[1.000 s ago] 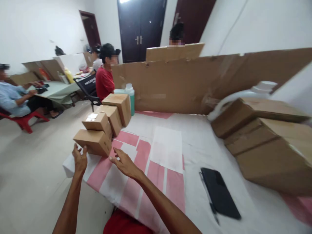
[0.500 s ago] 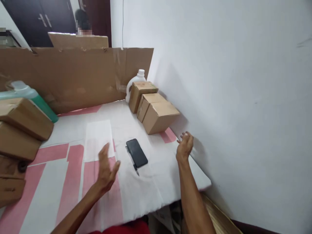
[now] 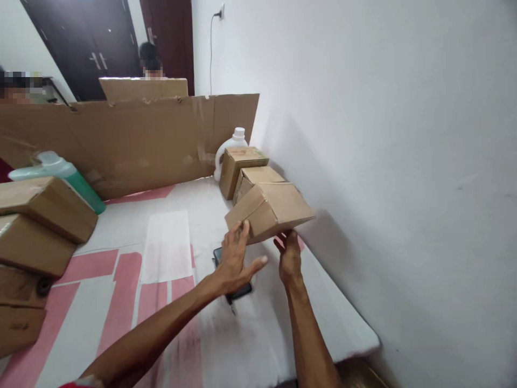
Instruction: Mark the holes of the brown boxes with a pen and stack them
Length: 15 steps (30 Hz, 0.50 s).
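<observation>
Both hands grip one plain cardboard box [image 3: 270, 211] — matte brown, blocky, tilted. The left hand [image 3: 235, 258] clasps its near-left corner, the right hand [image 3: 288, 256] props it underneath. The box hangs just before two like boxes [image 3: 246, 170] by the smooth white wall [image 3: 383, 161], above a black phone [image 3: 238, 291].
</observation>
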Each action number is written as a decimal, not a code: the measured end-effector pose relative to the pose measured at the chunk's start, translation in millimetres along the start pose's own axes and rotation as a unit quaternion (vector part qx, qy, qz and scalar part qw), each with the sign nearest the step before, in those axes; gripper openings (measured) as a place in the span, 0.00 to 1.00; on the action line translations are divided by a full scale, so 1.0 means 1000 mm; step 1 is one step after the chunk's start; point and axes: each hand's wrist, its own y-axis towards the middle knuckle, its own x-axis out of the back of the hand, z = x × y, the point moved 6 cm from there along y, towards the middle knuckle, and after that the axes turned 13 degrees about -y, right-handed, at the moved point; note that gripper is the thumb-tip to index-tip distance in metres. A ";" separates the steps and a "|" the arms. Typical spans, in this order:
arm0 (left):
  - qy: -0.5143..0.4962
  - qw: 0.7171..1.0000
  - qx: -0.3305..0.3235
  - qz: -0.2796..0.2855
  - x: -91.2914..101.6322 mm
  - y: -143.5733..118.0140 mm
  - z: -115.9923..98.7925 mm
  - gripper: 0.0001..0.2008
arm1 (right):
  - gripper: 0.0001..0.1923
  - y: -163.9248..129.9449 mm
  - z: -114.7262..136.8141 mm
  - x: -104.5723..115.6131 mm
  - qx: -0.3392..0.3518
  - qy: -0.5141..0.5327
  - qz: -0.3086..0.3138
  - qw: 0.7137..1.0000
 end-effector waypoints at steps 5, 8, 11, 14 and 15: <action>0.233 0.967 -0.056 -0.089 0.087 -0.129 -0.033 0.46 | 0.28 -0.063 0.051 -0.101 -0.005 0.085 0.236 0.968; 0.327 0.941 -0.071 -0.054 0.120 -0.172 -0.036 0.44 | 0.29 -0.099 0.066 -0.178 -0.031 0.101 0.401 0.910; 0.350 0.934 -0.072 -0.014 0.144 -0.190 -0.034 0.45 | 0.32 -0.122 0.069 -0.223 -0.040 0.097 0.463 0.880; 0.345 0.936 -0.070 -0.009 0.167 -0.189 -0.031 0.46 | 0.36 -0.132 0.066 -0.236 -0.067 0.082 0.489 0.866; 0.337 0.939 -0.065 -0.012 0.174 -0.185 -0.028 0.46 | 0.37 -0.134 0.065 -0.234 -0.073 0.073 0.494 0.864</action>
